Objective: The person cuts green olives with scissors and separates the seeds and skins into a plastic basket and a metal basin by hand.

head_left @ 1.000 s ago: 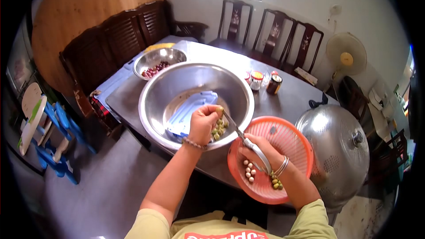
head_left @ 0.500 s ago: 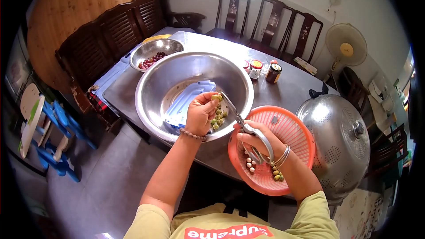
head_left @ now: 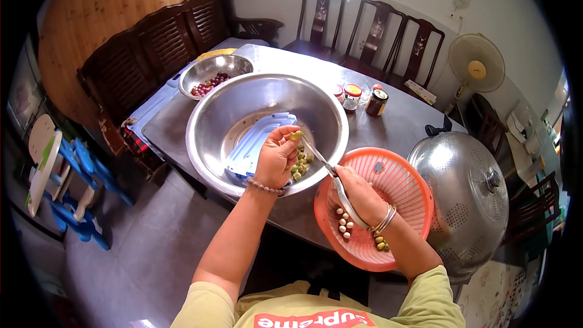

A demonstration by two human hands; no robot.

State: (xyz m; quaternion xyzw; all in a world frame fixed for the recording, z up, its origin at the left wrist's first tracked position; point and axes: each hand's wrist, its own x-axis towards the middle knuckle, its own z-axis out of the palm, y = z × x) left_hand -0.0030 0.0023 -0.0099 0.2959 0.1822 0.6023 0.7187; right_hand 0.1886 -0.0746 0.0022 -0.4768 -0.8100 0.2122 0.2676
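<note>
Over the large steel basin [head_left: 209, 118], my left hand [head_left: 275, 158] pinches a small yellow-green fruit [head_left: 296, 136] between thumb and fingertips. My right hand [head_left: 359, 194] is wrapped round the handles of metal scissors [head_left: 316, 152], whose blade tips meet the fruit. Several cut green fruit pieces [head_left: 297, 170] lie in the basin beside a blue plastic tray [head_left: 255, 140]. Below my right hand stands an orange colander [head_left: 419, 191]. Pale round pieces [head_left: 345, 226] and whole green fruits [head_left: 381, 243] are in it, in separate groups.
A steel bowl of red fruit [head_left: 209, 85] stands behind the basin. Jars [head_left: 376, 102] are on the grey table [head_left: 291, 209]. At the right is a large perforated metal lid or pot [head_left: 464, 188]. Chairs, a bench and a fan [head_left: 477, 70] surround the table.
The scissors' handles have closed together in my right hand, and the blades have drawn in at the fruit. My left hand stays nearly still.
</note>
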